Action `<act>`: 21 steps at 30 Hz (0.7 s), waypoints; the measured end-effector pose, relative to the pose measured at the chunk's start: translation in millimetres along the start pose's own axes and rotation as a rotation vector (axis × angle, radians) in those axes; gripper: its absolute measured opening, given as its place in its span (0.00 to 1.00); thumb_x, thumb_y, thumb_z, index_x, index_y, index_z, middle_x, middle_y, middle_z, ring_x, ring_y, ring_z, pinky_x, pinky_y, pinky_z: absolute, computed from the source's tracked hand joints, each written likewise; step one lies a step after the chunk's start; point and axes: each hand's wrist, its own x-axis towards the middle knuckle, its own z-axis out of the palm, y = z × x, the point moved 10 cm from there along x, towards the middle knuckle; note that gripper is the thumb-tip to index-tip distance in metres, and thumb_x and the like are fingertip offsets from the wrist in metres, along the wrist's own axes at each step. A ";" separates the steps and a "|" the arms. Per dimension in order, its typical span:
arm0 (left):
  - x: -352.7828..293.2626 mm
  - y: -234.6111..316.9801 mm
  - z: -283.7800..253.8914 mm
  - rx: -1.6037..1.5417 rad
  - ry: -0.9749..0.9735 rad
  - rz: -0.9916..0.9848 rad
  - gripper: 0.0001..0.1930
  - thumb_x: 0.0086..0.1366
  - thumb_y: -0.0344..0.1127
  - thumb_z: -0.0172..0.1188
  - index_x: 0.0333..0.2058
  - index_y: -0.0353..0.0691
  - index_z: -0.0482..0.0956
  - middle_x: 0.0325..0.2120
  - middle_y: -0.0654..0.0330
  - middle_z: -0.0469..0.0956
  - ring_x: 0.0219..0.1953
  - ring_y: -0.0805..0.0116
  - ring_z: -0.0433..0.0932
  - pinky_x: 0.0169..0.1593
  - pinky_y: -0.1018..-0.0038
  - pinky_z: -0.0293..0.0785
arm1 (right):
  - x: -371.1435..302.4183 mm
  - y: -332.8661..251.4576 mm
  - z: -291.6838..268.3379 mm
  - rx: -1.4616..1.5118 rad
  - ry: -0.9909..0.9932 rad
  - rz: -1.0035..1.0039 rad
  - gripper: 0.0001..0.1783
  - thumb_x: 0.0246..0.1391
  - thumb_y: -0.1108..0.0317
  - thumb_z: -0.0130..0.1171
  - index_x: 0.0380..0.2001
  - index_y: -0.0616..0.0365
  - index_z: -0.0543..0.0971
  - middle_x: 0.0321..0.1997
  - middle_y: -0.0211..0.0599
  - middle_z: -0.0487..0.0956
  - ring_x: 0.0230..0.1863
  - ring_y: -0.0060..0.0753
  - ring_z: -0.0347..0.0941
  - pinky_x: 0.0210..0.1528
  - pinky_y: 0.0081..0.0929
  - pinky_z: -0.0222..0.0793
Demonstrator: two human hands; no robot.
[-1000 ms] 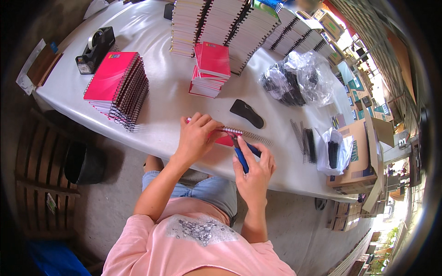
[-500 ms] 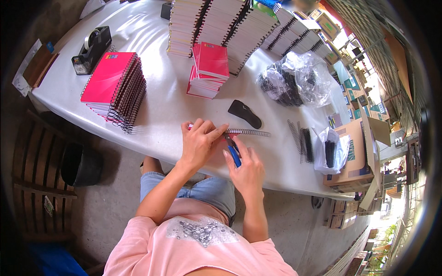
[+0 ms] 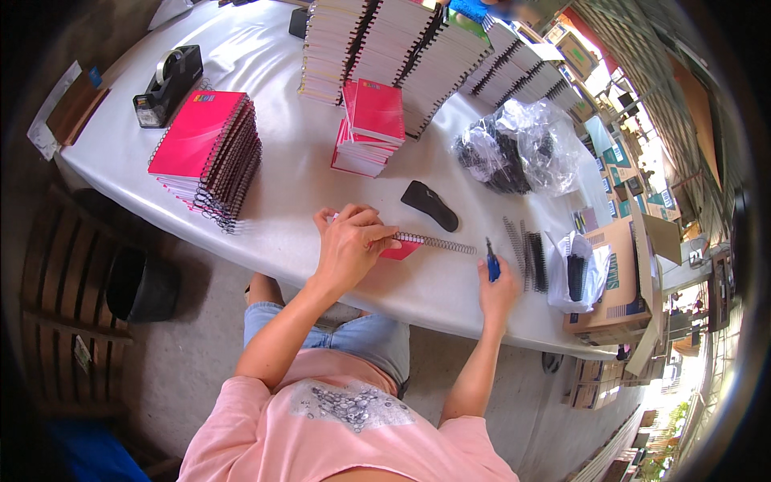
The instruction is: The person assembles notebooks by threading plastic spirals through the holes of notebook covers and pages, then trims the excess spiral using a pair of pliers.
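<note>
My left hand (image 3: 347, 245) is closed over a small red notebook (image 3: 403, 251) near the table's front edge and covers much of it. A dark spiral coil (image 3: 451, 245) runs along the notebook's far edge, with its loose end sticking out to the right. Beyond that end, my right hand (image 3: 499, 291) is wrapped round blue-handled pliers (image 3: 492, 265), their tips pointing away from me and apart from the coil. Just behind the notebook lies a black, elongated object (image 3: 430, 206) of unclear kind. Several loose dark coils (image 3: 533, 261) rest right of the pliers.
Coil-bound red notebooks (image 3: 197, 136) are stacked at left, before a black tape dispenser (image 3: 169, 87). A smaller red notebook stack (image 3: 377, 111) stands mid-table, with tall bound book stacks (image 3: 393, 48) behind. At right are a clear plastic bag (image 3: 546, 153), a white bag (image 3: 593, 281) and a cardboard box (image 3: 622, 265).
My right hand has moved right with the pliers, from the notebook's coiled edge to past the coil's loose end. My left hand stays on the notebook.
</note>
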 end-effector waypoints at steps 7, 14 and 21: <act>-2.2 6.0 -3.2 0.043 -0.035 0.112 0.20 0.40 0.52 0.69 0.33 0.51 0.81 0.40 0.66 0.74 0.50 0.61 0.67 0.48 0.57 0.55 | 21.8 -36.3 8.4 -0.162 0.159 -0.291 0.29 0.49 0.52 0.57 0.56 0.41 0.67 0.58 0.36 0.63 0.59 0.46 0.57 0.57 0.43 0.55; -9.3 -17.5 -3.9 -0.089 0.074 0.077 0.26 0.33 0.51 0.74 0.29 0.46 0.75 0.39 0.58 0.66 0.47 0.50 0.61 0.47 0.57 0.62 | 43.6 -129.8 69.0 0.224 -0.300 -0.796 0.27 0.43 0.68 0.55 0.51 0.48 0.71 0.48 0.41 0.72 0.54 0.44 0.65 0.57 0.39 0.57; -16.5 -13.4 -2.0 -0.169 0.024 0.151 0.23 0.33 0.49 0.74 0.26 0.45 0.75 0.37 0.56 0.64 0.41 0.54 0.62 0.43 0.63 0.64 | -14.0 -168.3 51.3 1.753 -0.969 -0.489 0.18 0.44 0.72 0.51 0.41 0.67 0.74 0.43 0.47 0.75 0.48 0.38 0.70 0.55 0.31 0.61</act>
